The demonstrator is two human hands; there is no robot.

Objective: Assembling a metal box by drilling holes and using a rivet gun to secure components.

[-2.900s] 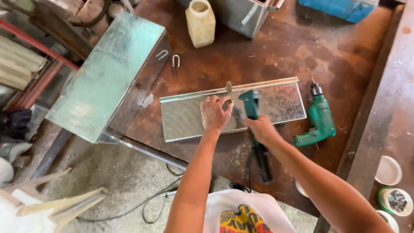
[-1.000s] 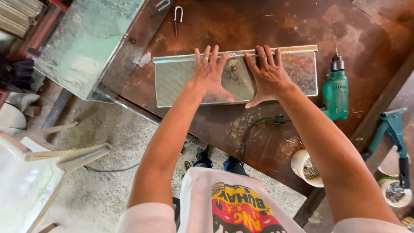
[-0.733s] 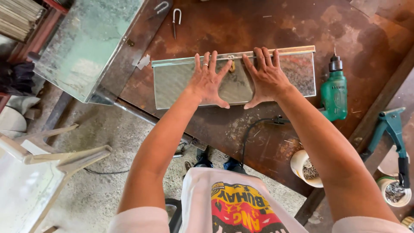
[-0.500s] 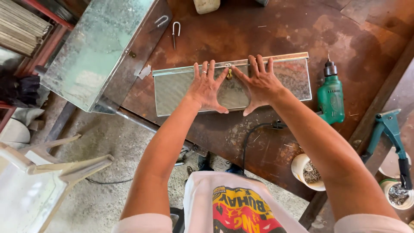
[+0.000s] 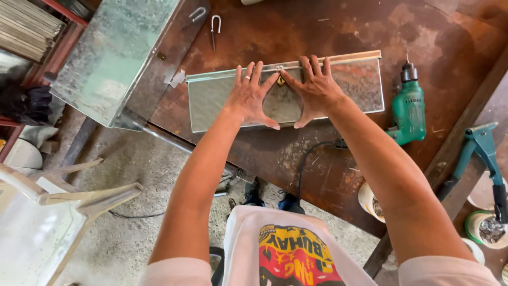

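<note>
A flat galvanized metal panel [image 5: 349, 85] with a folded far edge lies on the rusty brown workbench [image 5: 317, 26]. My left hand [image 5: 253, 94] presses flat on its middle, fingers spread. My right hand [image 5: 315, 90] lies flat beside it, thumbs almost touching. A small brass hasp [image 5: 280, 79] sits on the panel between my index fingers. Neither hand holds anything.
A green electric drill [image 5: 407, 106] lies right of the panel, its cord running off the bench edge. A teal hand riveter [image 5: 484, 159] rests at far right near small cups. A galvanized metal box [image 5: 114, 58] stands at left, with U-shaped hooks [image 5: 214, 24] behind. A white plastic chair [image 5: 47, 212] stands on the floor.
Earlier my right hand held the riveter on the panel with the left steadying. Both hands now press flat on the panel, and have slid slightly closer together.
</note>
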